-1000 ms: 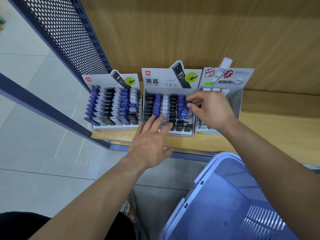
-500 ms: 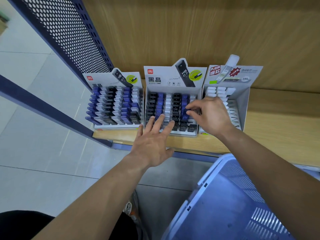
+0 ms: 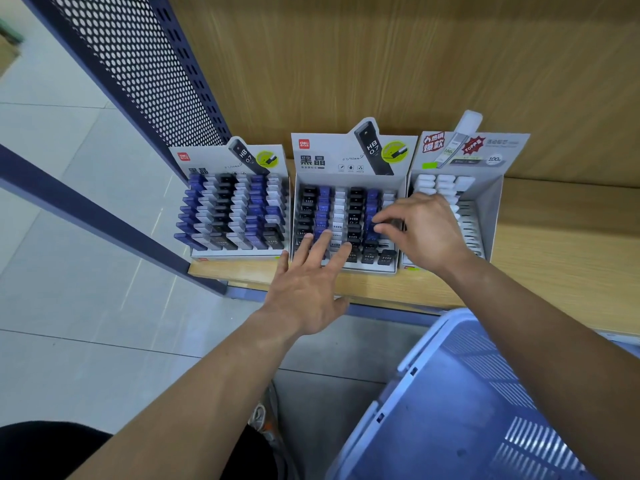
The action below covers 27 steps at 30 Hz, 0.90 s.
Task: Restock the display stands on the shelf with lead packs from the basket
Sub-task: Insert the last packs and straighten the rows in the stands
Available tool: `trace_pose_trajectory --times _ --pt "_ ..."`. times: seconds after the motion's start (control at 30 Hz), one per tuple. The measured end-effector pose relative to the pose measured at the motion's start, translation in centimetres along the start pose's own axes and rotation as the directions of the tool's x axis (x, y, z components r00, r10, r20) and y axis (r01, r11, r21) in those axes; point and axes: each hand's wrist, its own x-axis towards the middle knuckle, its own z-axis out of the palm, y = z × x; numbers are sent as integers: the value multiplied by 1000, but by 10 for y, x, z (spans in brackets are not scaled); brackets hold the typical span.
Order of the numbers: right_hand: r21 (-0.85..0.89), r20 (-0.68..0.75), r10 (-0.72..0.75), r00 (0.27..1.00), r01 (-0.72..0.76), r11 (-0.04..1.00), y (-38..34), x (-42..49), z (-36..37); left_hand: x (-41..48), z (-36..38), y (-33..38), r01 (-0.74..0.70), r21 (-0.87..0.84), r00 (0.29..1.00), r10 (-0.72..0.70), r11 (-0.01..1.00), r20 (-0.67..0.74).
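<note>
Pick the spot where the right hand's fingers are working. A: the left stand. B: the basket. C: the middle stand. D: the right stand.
C: the right hand lies across the edge of the right stand, but its fingers pinch a blue pack in the middle stand.

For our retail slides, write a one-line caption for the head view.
Left hand rests on the middle display stand; right hand pinches a blue lead pack in it.
</note>
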Motion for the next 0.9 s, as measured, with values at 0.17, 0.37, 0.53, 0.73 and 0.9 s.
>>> trace_pose_trajectory --times 0.17,0.37,0.53,0.73,0.9 --pt "9 13 -23 1000 23 1000 3 2 -1 1 0 0 1 -7 1000 -1 1000 1" --pt "15 75 -60 995 60 998 1 5 -5 1 1 -1 -3 -5 1000 3 1000 1" --pt "-2 147 -43 988 44 999 2 9 -9 2 2 -1 -8 -6 1000 8 1000 -5" --pt "14 273 -30 961 27 1000 -9 20 -11 3 2 0 -5 -27 1000 4 1000 -25" --pt "-11 326 29 945 -27 1000 0 26 -20 6 -7 1 12 -63 980 -24 998 -195"
